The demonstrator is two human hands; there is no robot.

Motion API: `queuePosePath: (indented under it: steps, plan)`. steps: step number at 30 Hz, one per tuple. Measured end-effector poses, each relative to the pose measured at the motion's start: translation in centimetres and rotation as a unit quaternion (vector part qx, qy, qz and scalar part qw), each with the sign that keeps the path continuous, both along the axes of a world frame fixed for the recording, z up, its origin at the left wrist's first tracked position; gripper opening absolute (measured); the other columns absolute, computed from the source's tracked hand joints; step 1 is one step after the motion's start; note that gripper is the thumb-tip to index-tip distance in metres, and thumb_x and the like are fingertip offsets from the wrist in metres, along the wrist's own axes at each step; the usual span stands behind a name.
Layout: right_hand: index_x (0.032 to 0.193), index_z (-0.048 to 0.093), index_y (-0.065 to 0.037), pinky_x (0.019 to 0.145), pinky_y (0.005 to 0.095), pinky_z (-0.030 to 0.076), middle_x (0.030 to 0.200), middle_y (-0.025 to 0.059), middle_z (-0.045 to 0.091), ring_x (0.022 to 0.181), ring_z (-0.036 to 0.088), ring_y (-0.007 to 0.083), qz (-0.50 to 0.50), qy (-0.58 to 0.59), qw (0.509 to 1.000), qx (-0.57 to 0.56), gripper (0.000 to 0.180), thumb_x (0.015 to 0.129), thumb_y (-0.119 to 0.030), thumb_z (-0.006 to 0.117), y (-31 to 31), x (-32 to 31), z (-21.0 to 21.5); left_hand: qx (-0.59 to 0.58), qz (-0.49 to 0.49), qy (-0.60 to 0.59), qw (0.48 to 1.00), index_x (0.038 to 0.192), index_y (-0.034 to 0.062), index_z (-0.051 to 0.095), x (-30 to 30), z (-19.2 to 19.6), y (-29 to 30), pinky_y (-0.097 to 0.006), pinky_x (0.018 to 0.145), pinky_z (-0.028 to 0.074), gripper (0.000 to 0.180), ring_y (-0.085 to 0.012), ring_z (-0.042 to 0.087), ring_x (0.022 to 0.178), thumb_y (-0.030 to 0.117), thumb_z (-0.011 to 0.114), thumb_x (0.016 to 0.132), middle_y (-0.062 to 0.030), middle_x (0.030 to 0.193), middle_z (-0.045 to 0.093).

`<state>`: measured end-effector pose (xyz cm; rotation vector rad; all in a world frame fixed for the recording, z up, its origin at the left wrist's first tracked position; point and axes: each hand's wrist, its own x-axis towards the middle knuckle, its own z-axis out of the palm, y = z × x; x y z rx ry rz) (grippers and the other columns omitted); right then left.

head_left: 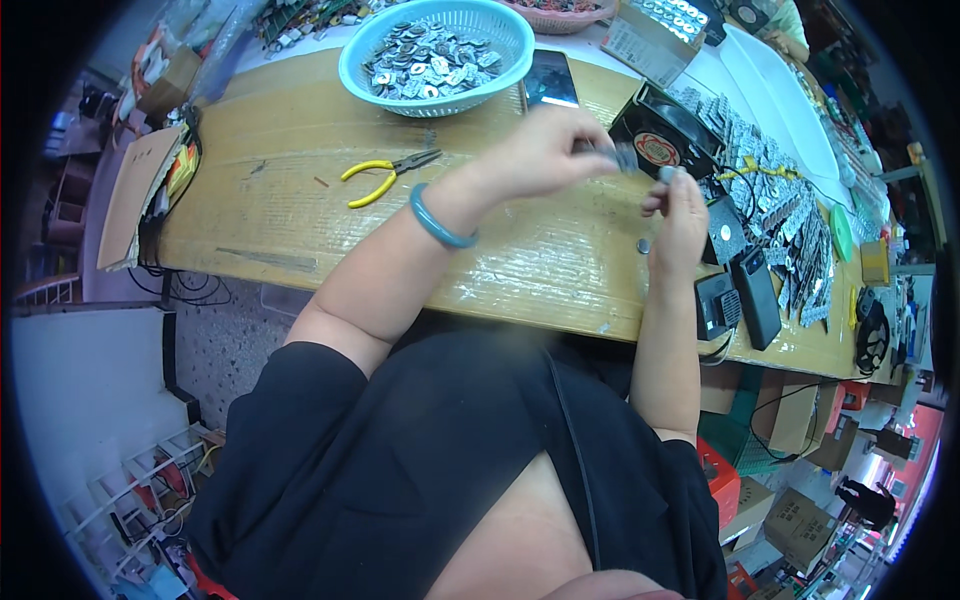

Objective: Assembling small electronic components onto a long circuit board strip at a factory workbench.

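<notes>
Head view shows both your hands over the counter (540, 260), in front of a black box-shaped fan (657, 150). Your left hand (560, 150) has its fingers closed on a small grey piece (624, 157), too blurred to identify; your right hand (680, 220) pinches a silvery round piece (667, 174) between thumb and finger, the two pieces near each other but apart. A loose disc (642, 245) lies just left of your right wrist. Judging by what lies out, you seem partway through: the pale-blue plastic basket (512, 35) holds a heap of small metallic pieces (435, 62), while many silvery strips (790, 215) remain piled at right. How many are finished, you cannot tell. Yellow-handled pliers (397, 168) lie unused.
</notes>
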<state>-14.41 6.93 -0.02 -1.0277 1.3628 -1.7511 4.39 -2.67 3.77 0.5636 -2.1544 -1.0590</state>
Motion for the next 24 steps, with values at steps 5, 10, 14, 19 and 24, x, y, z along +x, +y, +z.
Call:
queuePosePath:
  steps: [5, 10, 14, 19, 24]
  plan:
    - [0.095, 0.059, -0.002, 0.057, 0.0235, 0.043, 0.075, 0.0019, 0.056, 0.063, 0.052, 0.009, -0.035, -0.016, 0.999, 0.007, 0.026, 0.098, -0.024, 0.047, -0.2, -1.6, -0.5, -0.367, 0.453, -0.021, 0.812, 0.079, 0.0087, 0.07, 5.1, 3.7, -2.5, -0.043, 0.079, 0.041, 0.01, -0.0304, 0.055, 0.094, 0.015, 0.07, 0.072, -0.0119, 0.097, 0.061]
    - [0.094, 0.059, -0.001, 0.059, 0.0237, 0.044, 0.076, 0.0031, 0.057, 0.065, 0.054, 0.0098, 0.005, 0.041, 0.999, -0.012, 0.026, 0.098, -0.023, 0.046, 0.1, 0.1, 0.0, -0.401, 0.436, -0.051, 0.804, 0.078, 0.0108, 0.07, 3.8, 1.1, -3.9, -0.044, 0.077, 0.043, 0.007, -0.032, 0.057, 0.091, 0.015, 0.068, 0.073, -0.0123, 0.099, 0.061]
    - [0.091, 0.058, 0.001, 0.059, 0.0237, 0.044, 0.076, 0.0036, 0.056, 0.066, 0.054, 0.0103, 0.028, 0.084, 0.995, -0.041, 0.027, 0.098, -0.022, 0.045, 0.5, 0.4, 0.5, 0.016, 0.092, 0.034, 0.995, 0.096, 0.0021, 0.063, 0.2, 0.1, -0.4, -0.026, 0.063, 0.047, 0.017, -0.0109, 0.057, 0.075, 0.012, 0.065, 0.083, -0.0039, 0.088, 0.062]
    - [0.087, 0.057, 0.001, 0.061, 0.0231, 0.044, 0.073, 0.0038, 0.056, 0.066, 0.054, 0.0094, 0.075, 0.14, 0.987, -0.035, 0.027, 0.098, -0.019, 0.043, 0.9, 0.7, 1.1, 0.196, -0.091, 0.062, 0.974, 0.106, 0.0014, 0.059, -0.9, 0.1, 1.3, -0.022, 0.065, 0.045, 0.024, -0.0053, 0.053, 0.076, 0.014, 0.063, 0.086, -0.0001, 0.086, 0.06]
    - [0.086, 0.056, 0.0, 0.061, 0.0227, 0.044, 0.074, 0.0034, 0.056, 0.066, 0.054, 0.0091, 0.099, 0.136, 0.985, -0.025, 0.025, 0.098, -0.018, 0.044, 1.0, 0.5, 1.1, 0.149, -0.086, 0.054, 0.984, 0.101, 0.002, 0.063, -0.9, 0.1, 1.0, -0.021, 0.065, 0.043, 0.018, -0.0042, 0.052, 0.076, 0.012, 0.063, 0.086, 0.001, 0.084, 0.06]
